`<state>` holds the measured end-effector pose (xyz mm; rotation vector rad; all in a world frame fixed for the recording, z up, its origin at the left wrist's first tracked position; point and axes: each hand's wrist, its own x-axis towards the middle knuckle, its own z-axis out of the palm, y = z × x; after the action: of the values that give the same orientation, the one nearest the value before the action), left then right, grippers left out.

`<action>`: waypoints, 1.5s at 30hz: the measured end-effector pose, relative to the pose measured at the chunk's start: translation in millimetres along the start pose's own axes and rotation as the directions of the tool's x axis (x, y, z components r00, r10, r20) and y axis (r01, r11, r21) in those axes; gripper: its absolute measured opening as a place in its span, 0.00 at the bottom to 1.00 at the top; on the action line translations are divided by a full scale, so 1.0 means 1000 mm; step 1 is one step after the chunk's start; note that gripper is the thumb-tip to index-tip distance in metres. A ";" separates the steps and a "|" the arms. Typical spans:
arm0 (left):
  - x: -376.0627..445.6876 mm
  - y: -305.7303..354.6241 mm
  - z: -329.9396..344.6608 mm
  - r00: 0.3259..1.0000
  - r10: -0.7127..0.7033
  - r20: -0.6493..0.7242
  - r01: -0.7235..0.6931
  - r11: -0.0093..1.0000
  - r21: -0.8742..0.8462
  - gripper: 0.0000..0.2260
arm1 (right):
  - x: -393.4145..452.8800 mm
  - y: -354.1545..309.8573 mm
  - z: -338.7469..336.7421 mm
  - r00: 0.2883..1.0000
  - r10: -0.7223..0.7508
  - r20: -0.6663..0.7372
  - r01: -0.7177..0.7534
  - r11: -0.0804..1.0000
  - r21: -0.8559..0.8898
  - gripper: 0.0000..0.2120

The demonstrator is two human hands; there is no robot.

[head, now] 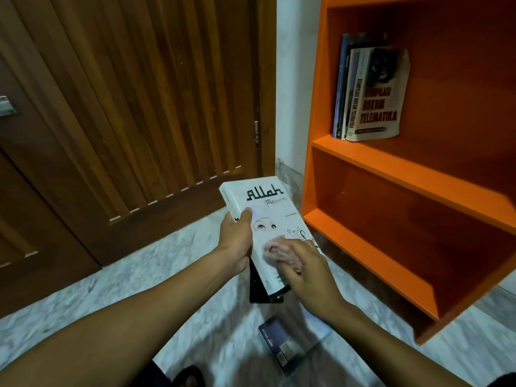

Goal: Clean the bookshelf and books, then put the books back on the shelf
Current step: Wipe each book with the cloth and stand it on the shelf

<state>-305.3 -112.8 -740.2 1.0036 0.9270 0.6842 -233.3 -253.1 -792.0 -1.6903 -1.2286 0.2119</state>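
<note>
Head view. Bookshelf (413,174), orange, with three compartments visible: the upper one holds a small row of upright books (368,93) pushed to its left wall, at least four spines, the exact count unclear because the rear ones overlap; the front book's cover has a curled top corner. The two compartments below show only bare orange boards. The shelf's right side and top are cut off by the frame edge.

White book (268,219), just left of the bookshelf's lower corner, is held above the marble floor (111,289). Left hand (236,241) grips its left edge, thumb on the cover. Right hand (301,269) presses a pale cloth (279,254) onto the cover's lower part, fingers curled round the cloth; both are motion-blurred. A dark book (258,289) sits beneath the white one, mostly hidden.

Blue book (282,344) lies on the floor below the hands, in front of the bookshelf, its right part blurred. Wooden door (125,107) stands left of the bookshelf.
</note>
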 end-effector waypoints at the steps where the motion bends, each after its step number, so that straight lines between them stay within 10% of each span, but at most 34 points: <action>1: -0.001 0.002 -0.001 1.000 0.022 0.018 -0.022 1.000 0.005 0.10 | 0.005 -0.003 -0.006 0.995 0.101 -0.022 -0.098 0.989 0.111 0.12; 4: -0.003 0.007 -0.006 0.996 0.063 0.064 -0.067 0.996 0.061 0.11 | 0.024 -0.013 -0.033 0.854 0.520 -0.012 -0.418 0.700 0.579 0.10; 8: -0.007 0.008 -0.018 0.986 0.027 0.167 -0.060 0.978 0.198 0.16 | 0.047 -0.015 -0.080 0.621 0.783 -0.034 -0.401 0.355 0.844 0.15; 11: -0.016 0.005 -0.021 0.958 -0.008 0.287 -0.076 0.957 0.279 0.17 | 0.059 -0.015 -0.097 0.717 0.641 -0.276 -0.298 0.639 0.709 0.15; 14: -0.030 0.000 -0.016 0.915 -0.043 0.400 -0.100 0.938 0.331 0.17 | 0.060 -0.009 -0.092 0.904 0.215 -0.369 -0.151 0.969 0.193 0.14; 19: -0.033 -0.009 -0.009 0.911 -0.039 0.411 -0.091 0.952 0.292 0.18 | 0.040 0.017 -0.060 0.987 -0.121 -0.103 0.073 0.922 -0.381 0.22; 33: 0.021 0.026 -0.041 0.997 0.053 0.048 -0.051 0.998 -0.048 0.24 | -0.023 0.015 -0.011 0.865 -0.285 0.414 0.361 0.925 -0.117 0.21; 40: 0.017 0.022 -0.054 0.993 0.088 0.076 -0.098 0.985 0.142 0.19 | -0.003 -0.006 -0.026 0.943 0.152 0.296 -0.232 0.937 0.260 0.10; 45: 0.011 -0.007 -0.049 0.974 -0.010 0.225 -0.056 0.956 0.287 0.20 | 0.029 -0.012 -0.042 0.931 0.360 -0.065 -0.301 0.853 0.427 0.15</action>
<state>-343.2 -86.7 -762.0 1.3273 0.8314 0.4475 -200.8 -256.2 -751.1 -1.5008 -0.7126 0.5152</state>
